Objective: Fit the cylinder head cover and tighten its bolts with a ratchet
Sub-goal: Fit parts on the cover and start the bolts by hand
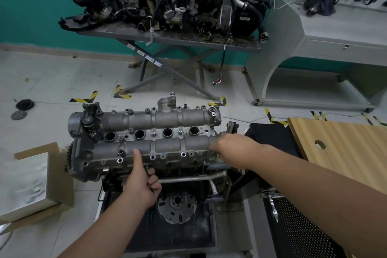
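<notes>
The grey cast cylinder head cover (146, 132) lies across the top of the engine (178, 174) on its stand, with a row of open plug holes down its middle. My left hand (142, 182) is at the near side. Its thumb presses up against the cover's front wall and its curled fingers hold what look like small bolts. My right hand (232, 148) grips the cover's right end, fingertips hooked over the edge. I see no ratchet for certain.
A cardboard box (31, 184) stands at the left and a wooden board (345, 153) at the right. A chrome tool (273, 207) lies on a black perforated surface (303, 232). Behind, another engine (167, 2) sits on a scissor stand, beside a grey cabinet (324, 37).
</notes>
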Motion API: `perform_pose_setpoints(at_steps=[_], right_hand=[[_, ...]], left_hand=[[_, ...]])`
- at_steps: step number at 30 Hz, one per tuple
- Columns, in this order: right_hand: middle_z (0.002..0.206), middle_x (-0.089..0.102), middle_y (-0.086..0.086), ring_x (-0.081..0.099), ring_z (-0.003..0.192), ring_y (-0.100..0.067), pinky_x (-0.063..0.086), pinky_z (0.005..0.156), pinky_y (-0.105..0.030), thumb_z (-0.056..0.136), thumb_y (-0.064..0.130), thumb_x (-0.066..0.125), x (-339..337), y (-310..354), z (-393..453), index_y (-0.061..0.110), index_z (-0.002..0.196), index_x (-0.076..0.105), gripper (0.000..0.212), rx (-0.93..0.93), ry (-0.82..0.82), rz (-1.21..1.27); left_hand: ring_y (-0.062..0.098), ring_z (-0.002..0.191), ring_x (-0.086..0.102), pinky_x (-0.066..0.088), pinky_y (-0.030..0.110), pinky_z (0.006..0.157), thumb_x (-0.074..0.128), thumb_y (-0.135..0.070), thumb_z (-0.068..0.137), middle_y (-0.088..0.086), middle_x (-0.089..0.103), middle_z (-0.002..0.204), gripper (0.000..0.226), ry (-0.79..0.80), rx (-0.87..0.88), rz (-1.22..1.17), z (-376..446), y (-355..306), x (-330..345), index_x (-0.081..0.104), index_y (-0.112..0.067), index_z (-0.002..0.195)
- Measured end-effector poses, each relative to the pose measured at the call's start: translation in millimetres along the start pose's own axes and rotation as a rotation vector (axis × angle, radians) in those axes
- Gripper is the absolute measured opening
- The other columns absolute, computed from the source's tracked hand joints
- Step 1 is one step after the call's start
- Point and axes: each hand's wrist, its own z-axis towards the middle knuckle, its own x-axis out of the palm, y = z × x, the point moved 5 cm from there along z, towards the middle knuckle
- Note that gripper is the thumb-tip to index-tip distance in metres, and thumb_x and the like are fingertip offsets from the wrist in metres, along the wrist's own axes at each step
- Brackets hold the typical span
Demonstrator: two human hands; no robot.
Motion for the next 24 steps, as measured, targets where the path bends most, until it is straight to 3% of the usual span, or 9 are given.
perform_pose_setpoints(at_steps=[3,5,8,11,13,16,18,21,24], right_hand=[[0.084,0.059,-0.005,0.058,0.073,-0.023,0.050,0.065,-0.035,0.103,0.021,0.046,3,-2,8,0.011,0.094,0.064,0.022,0.036,-0.031,-0.075],[0.069,0.048,0.000,0.049,0.059,-0.019,0.045,0.058,-0.033,0.105,0.050,0.033,8,-6,8,0.014,0.079,0.057,0.051,0.118,-0.020,-0.118],[0.066,0.055,0.002,0.053,0.057,-0.015,0.037,0.050,-0.028,0.085,0.084,0.023,11,-12,4,0.018,0.072,0.057,0.075,0.195,-0.094,-0.061],[0.099,0.064,-0.001,0.063,0.088,-0.022,0.051,0.067,-0.036,0.092,0.058,0.053,5,-10,5,0.021,0.113,0.058,0.043,0.070,-0.122,0.085],[0.095,0.062,-0.004,0.063,0.085,-0.025,0.055,0.072,-0.038,0.101,0.032,0.049,4,-4,7,0.016,0.107,0.060,0.020,0.028,-0.097,0.010],[0.067,0.049,0.001,0.051,0.057,-0.017,0.046,0.056,-0.032,0.104,0.055,0.027,9,-3,7,0.015,0.072,0.052,0.056,0.135,-0.091,-0.093],[0.066,0.053,0.002,0.052,0.056,-0.015,0.039,0.050,-0.028,0.095,0.072,0.021,12,-6,6,0.019,0.065,0.051,0.068,0.194,-0.106,-0.036],[0.100,0.059,0.004,0.057,0.087,-0.017,0.048,0.067,-0.034,0.090,0.069,0.046,6,-7,8,0.024,0.105,0.058,0.049,0.136,-0.200,0.106],[0.146,0.040,-0.003,0.040,0.132,-0.024,0.037,0.108,-0.043,0.085,0.064,0.059,5,4,17,0.024,0.141,0.040,0.071,0.058,-0.318,0.054]], left_hand=[[0.005,0.037,0.025,0.020,0.020,0.031,0.069,-0.081,0.060,-0.009,0.040,0.053,0.064,0.002,0.003,0.003,-1,-1,1,0.053,-0.024,0.083],[0.005,0.037,0.025,0.021,0.019,0.031,0.068,-0.081,0.061,-0.009,0.040,0.053,0.063,-0.003,-0.003,0.005,-2,-1,0,0.054,-0.024,0.083],[0.005,0.037,0.024,0.020,0.020,0.030,0.068,-0.082,0.061,-0.010,0.039,0.053,0.063,0.016,0.004,0.022,-1,-2,0,0.055,-0.024,0.084],[0.004,0.039,0.024,0.020,0.020,0.032,0.070,-0.079,0.056,-0.010,0.039,0.053,0.063,0.008,0.039,0.039,-2,-3,-4,0.056,-0.024,0.083],[0.004,0.039,0.024,0.020,0.020,0.033,0.073,-0.077,0.055,-0.010,0.039,0.053,0.061,0.005,0.064,0.045,-3,-5,-5,0.056,-0.025,0.082],[0.004,0.039,0.023,0.020,0.020,0.032,0.075,-0.073,0.055,-0.010,0.039,0.054,0.059,0.000,0.070,0.055,-2,-8,-8,0.055,-0.024,0.080],[0.004,0.038,0.023,0.019,0.020,0.031,0.076,-0.072,0.055,-0.010,0.038,0.054,0.057,0.009,0.063,0.071,-2,-10,-10,0.053,-0.023,0.076],[0.005,0.036,0.023,0.018,0.020,0.031,0.073,-0.074,0.058,-0.009,0.037,0.053,0.058,0.026,0.026,0.089,-4,-10,-10,0.050,-0.023,0.072],[0.005,0.037,0.023,0.018,0.020,0.033,0.070,-0.075,0.067,-0.009,0.039,0.055,0.056,0.023,-0.010,0.085,-8,-9,-6,0.052,-0.023,0.076]])
